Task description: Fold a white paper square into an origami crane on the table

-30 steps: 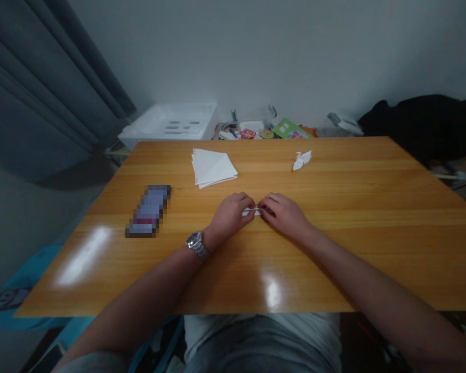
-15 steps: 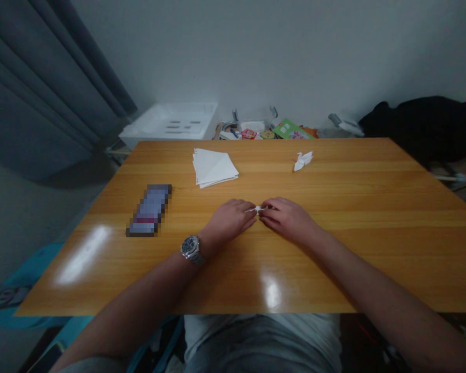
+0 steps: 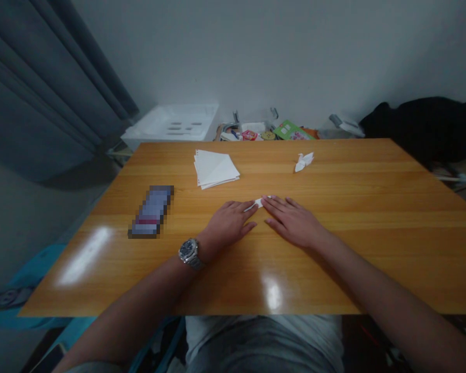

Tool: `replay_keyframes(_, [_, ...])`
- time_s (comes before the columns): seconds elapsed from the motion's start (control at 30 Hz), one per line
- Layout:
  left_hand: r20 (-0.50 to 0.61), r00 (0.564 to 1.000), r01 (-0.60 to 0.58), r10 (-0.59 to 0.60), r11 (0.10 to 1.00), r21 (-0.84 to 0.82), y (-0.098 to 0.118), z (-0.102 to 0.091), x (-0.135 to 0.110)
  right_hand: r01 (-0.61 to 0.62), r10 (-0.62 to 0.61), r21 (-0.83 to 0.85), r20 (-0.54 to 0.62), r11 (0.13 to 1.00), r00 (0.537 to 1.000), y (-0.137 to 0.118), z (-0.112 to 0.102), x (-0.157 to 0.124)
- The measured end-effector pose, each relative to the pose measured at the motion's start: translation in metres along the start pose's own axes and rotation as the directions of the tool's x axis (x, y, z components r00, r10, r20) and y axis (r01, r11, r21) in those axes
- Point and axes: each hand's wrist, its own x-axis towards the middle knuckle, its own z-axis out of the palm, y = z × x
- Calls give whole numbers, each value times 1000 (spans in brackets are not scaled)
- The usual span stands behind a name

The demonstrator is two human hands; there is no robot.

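While seated at the wooden table (image 3: 334, 259), laid both hands palm down near its middle. Spread the left hand (image 3: 227, 225) flat, fingers stretched forward, fingertips touching the small folded white paper (image 3: 259, 202). Flattened the right hand (image 3: 293, 223) likewise, fingertips pressing the same paper from the other side. Pinned that paper against the tabletop, partly hidden beneath the fingers. Wore a metal watch (image 3: 189, 251) on the left wrist. Had a stack of white sheets (image 3: 215, 168) farther back, a folded paper figure (image 3: 303, 161) well apart to the right, a pixelated dark slab (image 3: 151, 211) off to the left.
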Motion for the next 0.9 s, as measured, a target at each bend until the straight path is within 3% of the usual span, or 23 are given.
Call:
replay_keyframes(0.23, [3, 1000, -12, 12, 1000, 11, 0, -1, 0, -176, 173, -52, -53, 983, 983, 14, 2, 0])
replay_keyframes(0.37, [-4, 999, -40, 40, 999, 35, 4, -5, 2, -193, 187, -57, -99, 980, 977, 17, 3, 3])
replay_keyframes(0.47, [-16, 999, -45, 45, 998, 43, 8, -8, 3, -148, 143, -41, -108, 988, 984, 17, -1, 6])
replay_keyframes(0.73, [-41, 996, -82, 79, 992, -93, 2, 1, 7, 151, -137, 106, -124, 983, 983, 10, -2, 11])
replay_keyframes(0.9, [-106, 993, -77, 56, 975, -209, -6, 7, 6, 198, -182, 131, -119, 972, 976, 10, 0, 12])
